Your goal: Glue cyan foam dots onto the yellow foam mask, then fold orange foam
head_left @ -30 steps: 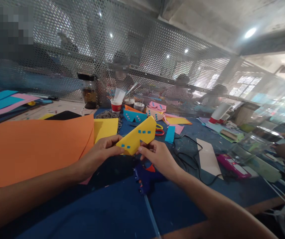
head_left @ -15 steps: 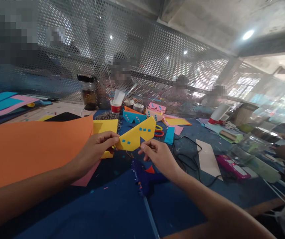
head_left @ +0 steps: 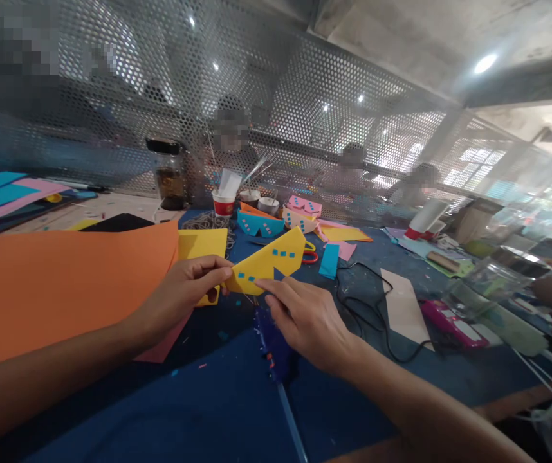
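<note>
A yellow paper mask [head_left: 262,260] with a notch in its lower edge and several small blue squares is held up at the middle of the view. My left hand [head_left: 193,286] pinches its left end between thumb and fingers. My right hand [head_left: 312,315] has its index finger stretched out, the tip at a blue square [head_left: 251,279] on the left half. Its thumb is apart from that finger, and no object shows between them. Below, a dark blue glue gun [head_left: 272,350] with a glue stick [head_left: 291,418] lies on the table, partly hidden by my right hand.
Large orange paper [head_left: 73,289] lies at left. Behind the yellow mask stand a blue paper mask [head_left: 260,224], red-handled scissors [head_left: 310,258] and a paper cup [head_left: 223,204]. A black cable [head_left: 350,308], a beige sheet [head_left: 405,308] and a clear container [head_left: 481,289] are at right.
My right hand has moved up and left, its index finger now extended onto the mask's left half. My left hand keeps its hold on the mask, which has barely shifted.
</note>
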{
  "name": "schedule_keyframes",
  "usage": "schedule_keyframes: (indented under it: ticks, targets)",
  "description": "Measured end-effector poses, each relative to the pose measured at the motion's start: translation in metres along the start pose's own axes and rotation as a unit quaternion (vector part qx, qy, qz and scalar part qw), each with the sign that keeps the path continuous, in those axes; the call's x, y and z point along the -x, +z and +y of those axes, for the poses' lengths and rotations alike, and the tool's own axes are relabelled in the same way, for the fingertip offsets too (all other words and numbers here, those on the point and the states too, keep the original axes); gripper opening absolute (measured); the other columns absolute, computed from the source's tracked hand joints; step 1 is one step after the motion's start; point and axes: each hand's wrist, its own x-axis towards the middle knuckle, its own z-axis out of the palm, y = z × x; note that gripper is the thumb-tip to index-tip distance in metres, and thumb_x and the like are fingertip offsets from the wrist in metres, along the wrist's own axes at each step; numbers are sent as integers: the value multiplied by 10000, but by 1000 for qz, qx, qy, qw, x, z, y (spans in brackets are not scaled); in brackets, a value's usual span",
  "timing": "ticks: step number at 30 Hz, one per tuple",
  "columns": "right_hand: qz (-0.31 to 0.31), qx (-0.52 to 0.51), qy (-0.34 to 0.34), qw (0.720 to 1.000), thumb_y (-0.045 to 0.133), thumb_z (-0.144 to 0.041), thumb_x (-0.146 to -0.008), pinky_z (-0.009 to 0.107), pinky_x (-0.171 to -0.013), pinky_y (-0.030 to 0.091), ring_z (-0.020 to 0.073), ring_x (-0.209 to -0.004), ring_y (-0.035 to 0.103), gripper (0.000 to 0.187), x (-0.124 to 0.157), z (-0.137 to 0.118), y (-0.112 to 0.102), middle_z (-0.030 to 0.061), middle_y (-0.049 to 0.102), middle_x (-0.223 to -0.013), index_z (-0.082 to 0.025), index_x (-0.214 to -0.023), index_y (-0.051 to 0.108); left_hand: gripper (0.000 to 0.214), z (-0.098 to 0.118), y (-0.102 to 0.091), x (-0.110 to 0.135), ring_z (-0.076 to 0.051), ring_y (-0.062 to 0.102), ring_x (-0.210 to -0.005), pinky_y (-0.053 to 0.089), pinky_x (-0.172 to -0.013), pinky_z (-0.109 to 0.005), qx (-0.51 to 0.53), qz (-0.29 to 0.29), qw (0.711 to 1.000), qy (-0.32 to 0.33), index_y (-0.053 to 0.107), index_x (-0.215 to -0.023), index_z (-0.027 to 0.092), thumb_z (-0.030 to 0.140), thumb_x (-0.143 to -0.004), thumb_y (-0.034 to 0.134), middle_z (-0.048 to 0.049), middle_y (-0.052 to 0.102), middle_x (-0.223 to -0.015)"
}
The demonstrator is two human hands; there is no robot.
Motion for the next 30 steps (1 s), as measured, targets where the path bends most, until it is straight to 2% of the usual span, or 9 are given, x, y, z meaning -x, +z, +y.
schedule_keyframes:
  ticks: [6,15,21,23,25,28,30]
  targets:
    - [-4,28,-14,999,431,-255,-1128,310,-787,525,202,-871,709,346,2,0,1,82,764,-1021,-189,-1388,649,359,5,3,3,-165,596,-681,457,-616,-254,6,-5,1000,-11,768,-845,210,566,-803,792,-4,682,-730]
    - [-9,4,8,1000,463,-253,-1113,311,-827,541,211,-916,739,330,1,-1,3,95,787,-1092,-193,-1394,627,376,1,3,3,-166,573,-661,452,-619,-266,-5,-8,1000,-9,758,-861,212,586,-826,765,-4,670,-750]
    - [8,-54,47,997,522,-254,-1077,302,-791,522,183,-809,722,268,0,1,-4,58,779,-957,-185,-1302,651,391,-5,-6,-7,-156,569,-608,437,-593,-268,-44,10,999,-3,761,-881,209,595,-818,748,-7,697,-723]
    - [-17,-62,58,996,556,-233,-1049,301,-772,513,181,-816,713,215,0,4,-15,49,767,-955,-193,-1226,671,400,-7,-10,-11,-150,571,-594,445,-591,-272,-57,22,998,-3,769,-903,208,596,-811,742,-17,718,-744]
    - [-71,-55,53,995,572,-193,-1018,314,-806,516,194,-898,712,229,3,6,-31,49,760,-1029,-215,-1224,670,397,-8,-13,-14,-149,581,-598,471,-609,-282,-63,30,998,-2,776,-915,205,586,-806,741,-28,732,-767]
    - [-157,-43,52,985,594,-144,-955,366,-921,525,237,-1091,690,405,14,7,-53,66,730,-1185,-235,-1349,613,368,-9,-17,-18,-159,599,-625,501,-628,-293,-70,42,997,3,782,-900,204,558,-806,740,-38,733,-768]
    - [-216,-42,44,975,622,-159,-927,388,-976,522,255,-1143,668,479,23,6,-61,73,705,-1240,-249,-1397,593,357,-8,-17,-19,-177,623,-660,510,-619,-295,-69,47,996,9,783,-874,203,549,-797,741,-51,734,-766]
